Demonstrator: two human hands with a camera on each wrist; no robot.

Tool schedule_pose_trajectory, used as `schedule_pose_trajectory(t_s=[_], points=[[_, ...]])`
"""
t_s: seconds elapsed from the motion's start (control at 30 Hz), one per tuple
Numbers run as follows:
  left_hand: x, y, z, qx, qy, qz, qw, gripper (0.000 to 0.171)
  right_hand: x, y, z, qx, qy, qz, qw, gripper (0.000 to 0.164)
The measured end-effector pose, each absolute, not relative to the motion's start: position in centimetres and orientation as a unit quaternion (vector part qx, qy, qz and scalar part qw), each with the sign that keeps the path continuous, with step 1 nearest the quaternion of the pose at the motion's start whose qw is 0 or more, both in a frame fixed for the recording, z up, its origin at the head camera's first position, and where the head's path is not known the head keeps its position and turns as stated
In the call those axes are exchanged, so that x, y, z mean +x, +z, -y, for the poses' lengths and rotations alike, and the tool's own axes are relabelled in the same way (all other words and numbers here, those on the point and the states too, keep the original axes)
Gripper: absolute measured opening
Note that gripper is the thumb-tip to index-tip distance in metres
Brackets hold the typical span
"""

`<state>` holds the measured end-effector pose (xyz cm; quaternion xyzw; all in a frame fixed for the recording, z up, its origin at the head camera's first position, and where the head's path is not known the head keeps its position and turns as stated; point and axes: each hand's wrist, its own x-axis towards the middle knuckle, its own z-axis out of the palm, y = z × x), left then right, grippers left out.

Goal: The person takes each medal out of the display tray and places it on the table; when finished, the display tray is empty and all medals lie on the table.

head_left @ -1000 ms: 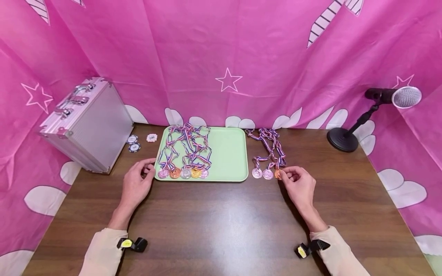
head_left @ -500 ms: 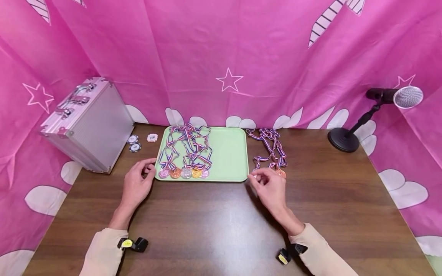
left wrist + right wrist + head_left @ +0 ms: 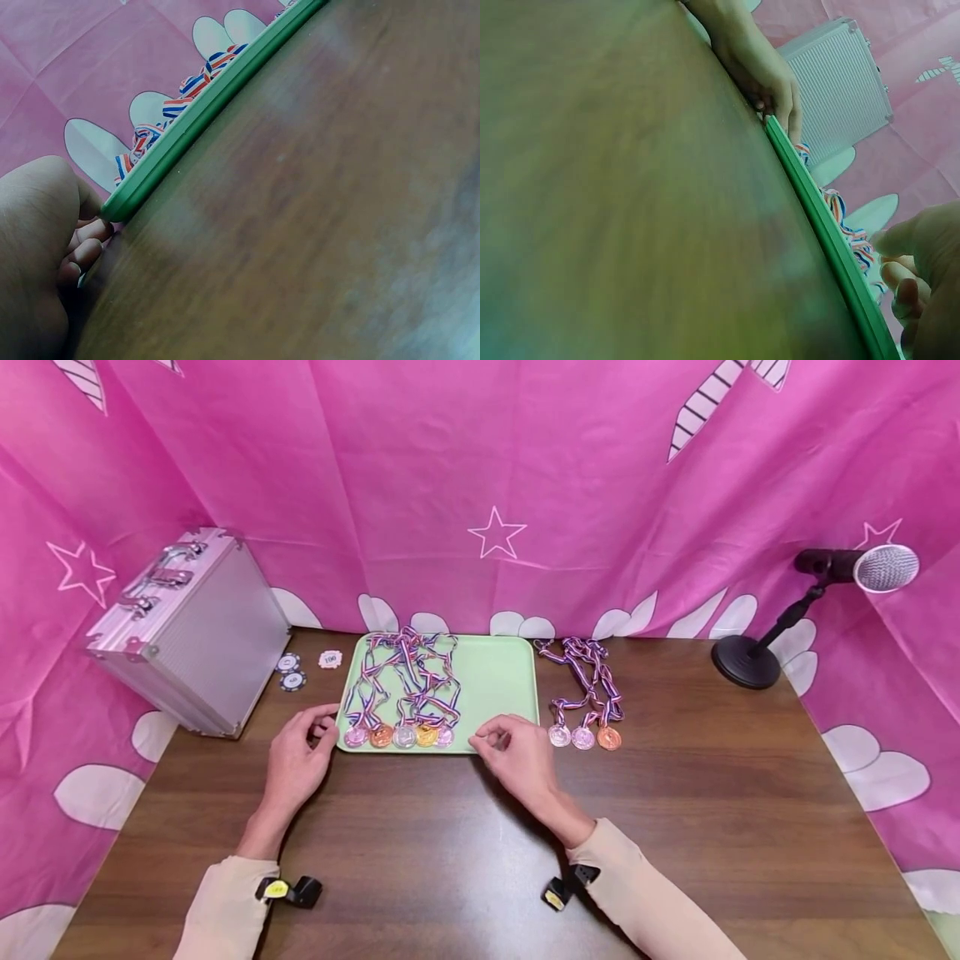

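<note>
In the head view my left hand (image 3: 302, 753) holds the left front corner of a light green tray (image 3: 501, 685), thumb and fingertips at its rim. Five-ring-like overlap aside, several medals (image 3: 405, 737) lie in a row along the tray's front left, their striped ribbons (image 3: 420, 681) spread behind them. Over the tray's front right edge is my right hand (image 3: 522, 762), fingers loosely bent, nothing in them. The right wrist view shows its thumb and fingers (image 3: 904, 289) just above the rim. Right of the tray lie a silver medal (image 3: 559, 736), a pinkish medal (image 3: 583, 738) and a bronze-coloured medal (image 3: 610, 738).
A silver case (image 3: 202, 635) stands at the back left, with several poker chips (image 3: 292, 680) beside it. A microphone (image 3: 885, 568) on a black stand (image 3: 746, 662) is at the back right. A pink curtain (image 3: 420, 485) hangs behind the wooden table (image 3: 420, 860).
My right hand has left the bronze-coloured medal and moved left, past the other two loose medals, to the tray's front right. The left hand stays at the tray's corner.
</note>
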<state>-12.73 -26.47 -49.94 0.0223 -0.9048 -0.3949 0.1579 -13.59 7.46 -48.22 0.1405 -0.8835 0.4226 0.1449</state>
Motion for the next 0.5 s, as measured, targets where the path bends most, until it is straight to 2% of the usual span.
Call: schedule_pose_trajectory(t_s=[0.27,0.5], points=[[-12.8,-50.0,26.4,0.025,-0.399,0.904,0.154,0.032,-15.0,-49.4,-4.8,0.138,0.353,0.913,0.149,0.02],[-12.7,-49.9,26.4,0.029,-0.398,0.904,0.152,0.032,-16.2,-50.9,-4.5,0.124,0.344,0.919,0.147,0.027]])
